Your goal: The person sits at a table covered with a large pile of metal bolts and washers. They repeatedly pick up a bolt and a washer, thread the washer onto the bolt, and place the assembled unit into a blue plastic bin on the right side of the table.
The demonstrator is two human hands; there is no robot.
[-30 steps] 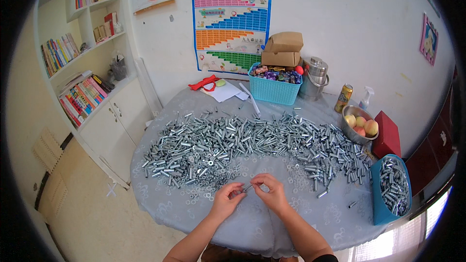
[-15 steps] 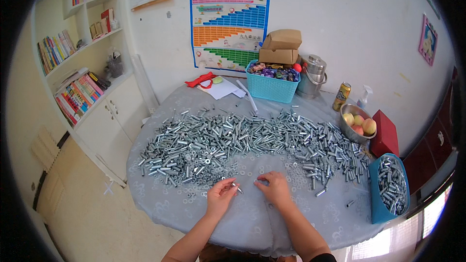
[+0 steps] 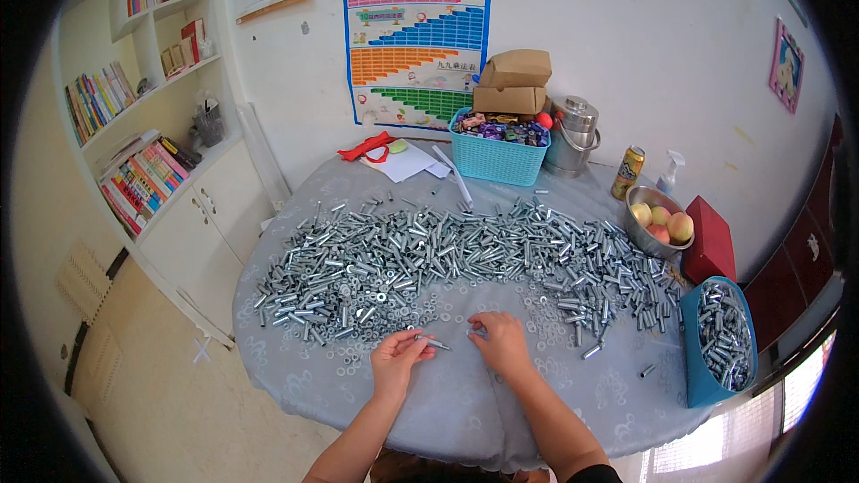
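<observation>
My left hand (image 3: 395, 361) is closed in a pinch on a slim metal bolt (image 3: 438, 343), which lies almost level with its free end pointing right. A short gap away, my right hand (image 3: 503, 343) has its thumb and fingertips together around a small shiny metal piece (image 3: 480, 332), too small to name. Both hands are low over the grey tablecloth (image 3: 447, 420). Loose flat washers (image 3: 429, 308) lie just beyond my left hand, and more washers (image 3: 540, 313) are spread beyond my right. Behind them stretches a wide heap of metal sleeves and bolts (image 3: 465, 241).
At the right edge stands a blue bin (image 3: 696, 349) filled with metal sleeves. A steel bowl (image 3: 646, 240) of fruit, a red box (image 3: 710, 237), a can (image 3: 628, 172) and a spray bottle (image 3: 669, 172) are behind it. A turquoise basket (image 3: 497, 161) and steel pot (image 3: 573, 139) stand at the back.
The bolt in my left hand has turned from slanting down to nearly level. My right hand has shifted slightly up, its fingers still pinched. The view has moved a little.
</observation>
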